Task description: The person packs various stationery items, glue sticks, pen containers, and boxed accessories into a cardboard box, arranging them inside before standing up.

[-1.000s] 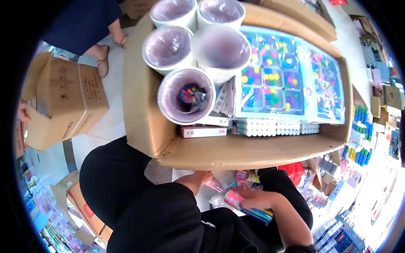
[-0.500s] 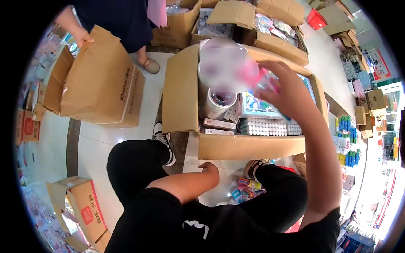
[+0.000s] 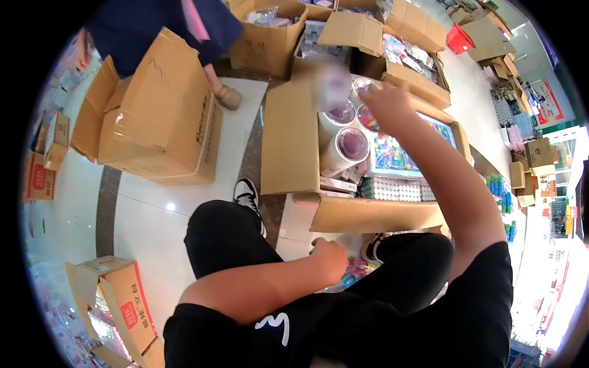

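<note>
My right hand [image 3: 391, 107] is stretched over the open carton [image 3: 374, 216], its blurred fingers at the round clear-walled tubs. Whether anything is between those fingers does not show. Nearest to me stands a tub with a purplish, see-through top [image 3: 354, 145]. Just under my right hand, another tub [image 3: 368, 118] shows bright colours inside. To the right lies a flat pack of multicoloured pieces [image 3: 399, 154], above rows of white round-ended sticks [image 3: 396, 189]. My left hand [image 3: 332, 259] hangs near my knee, fingers curled; what they hold, if anything, is hidden.
A tall open carton [image 3: 156, 116] stands at the left, with a person in dark clothing [image 3: 150, 34] behind it. Further open cartons [image 3: 267, 46] sit at the back. Colourful packs [image 3: 359, 270] lie on the floor between my legs. A smaller carton [image 3: 126, 300] is at lower left.
My right hand has moved left and away from me over the tubs; the pink item seen by it earlier no longer shows. My left hand shifted slightly right. The person's hand left the tall carton's flap.
</note>
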`<action>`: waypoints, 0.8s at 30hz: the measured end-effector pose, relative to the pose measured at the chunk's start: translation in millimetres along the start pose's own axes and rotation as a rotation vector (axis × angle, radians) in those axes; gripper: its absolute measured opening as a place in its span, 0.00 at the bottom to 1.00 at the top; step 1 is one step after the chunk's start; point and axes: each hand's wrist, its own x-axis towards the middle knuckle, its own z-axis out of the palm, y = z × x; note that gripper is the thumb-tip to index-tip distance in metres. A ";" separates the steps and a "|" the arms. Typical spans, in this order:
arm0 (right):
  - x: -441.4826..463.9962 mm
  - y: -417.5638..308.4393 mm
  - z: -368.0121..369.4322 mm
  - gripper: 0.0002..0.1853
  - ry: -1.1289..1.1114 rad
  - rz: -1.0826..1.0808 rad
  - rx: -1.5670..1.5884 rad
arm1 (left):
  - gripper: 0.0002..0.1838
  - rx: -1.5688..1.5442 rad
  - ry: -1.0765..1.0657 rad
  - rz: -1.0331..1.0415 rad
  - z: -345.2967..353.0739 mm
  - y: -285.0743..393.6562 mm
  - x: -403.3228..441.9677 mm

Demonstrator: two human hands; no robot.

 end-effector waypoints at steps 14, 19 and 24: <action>-137.6 -44.8 92.9 0.28 0.370 0.538 1.613 | 0.21 -0.200 -0.255 0.111 -114.1 -42.5 -21.8; -228.2 -50.7 62.3 0.50 0.260 0.024 2.301 | 0.28 -0.693 0.013 0.314 -158.4 -96.0 -56.8; -205.9 -57.7 30.2 0.30 0.578 0.489 2.228 | 0.35 -0.874 0.498 0.343 -137.9 -104.4 -14.9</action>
